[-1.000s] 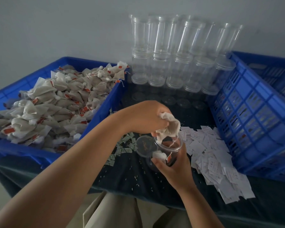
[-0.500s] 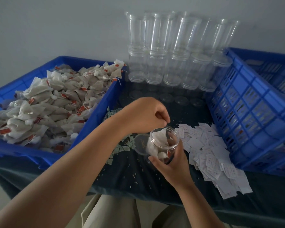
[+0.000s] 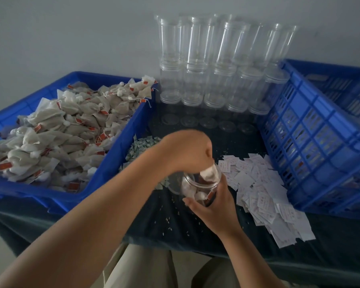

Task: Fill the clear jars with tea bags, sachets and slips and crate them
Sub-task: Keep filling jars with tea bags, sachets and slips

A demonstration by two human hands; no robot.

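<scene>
Currently jar (image 3: 197, 185) tilts mouth-up toward left hand (image 3: 187, 151) above it, pinching tea bag (image 3: 209, 173) at the rim; right hand (image 3: 213, 207) grips jar from below.

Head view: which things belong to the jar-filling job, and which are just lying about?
In use: jar in right hand; tea bag in left hand; tea bag bin; green sachets; white slips; stacked empty jars; blue crate.
Lying about: spilled grains on the dark cloth.
</scene>
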